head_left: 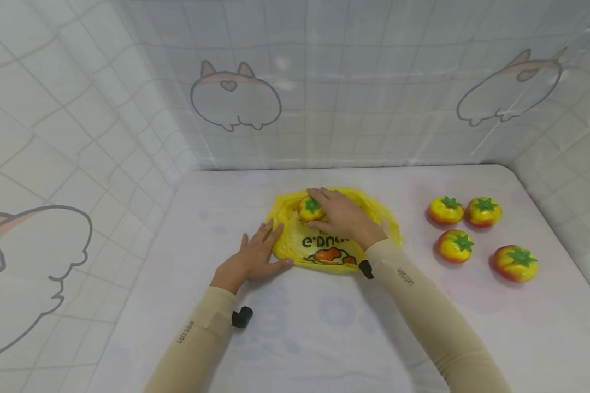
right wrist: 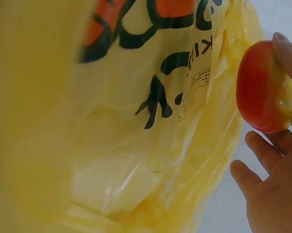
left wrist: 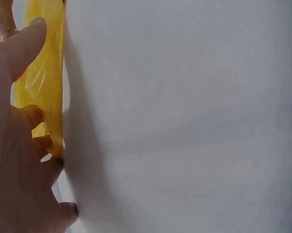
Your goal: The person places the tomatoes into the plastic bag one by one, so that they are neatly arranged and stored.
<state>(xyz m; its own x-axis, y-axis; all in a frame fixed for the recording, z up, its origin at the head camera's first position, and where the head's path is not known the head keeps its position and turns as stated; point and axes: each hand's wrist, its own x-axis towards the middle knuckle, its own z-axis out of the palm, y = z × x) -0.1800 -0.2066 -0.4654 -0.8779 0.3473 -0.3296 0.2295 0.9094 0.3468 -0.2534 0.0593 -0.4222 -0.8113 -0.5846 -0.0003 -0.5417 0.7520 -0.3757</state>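
A yellow plastic bag (head_left: 295, 240) with black lettering and an orange print lies spread on the table, its mouth open. My right hand (head_left: 341, 215) reaches over the bag and holds a red-and-yellow toy tomato (head_left: 308, 209) with a green leafy top. In the right wrist view, thumb and fingers are on opposite sides of the tomato (right wrist: 262, 90), beside the bag's film (right wrist: 136, 160). At the bag's left edge, my left hand (head_left: 255, 256) lies with fingers spread, fingertips and thumb touching the yellow film (left wrist: 46, 73).
On the right side of the table (head_left: 295, 349) stand several more toy tomatoes, among them a near one (head_left: 515, 263) and a far one (head_left: 484, 212). A tiled curtain (head_left: 344, 109) with cartoon animal outlines rises behind the table's far edge.
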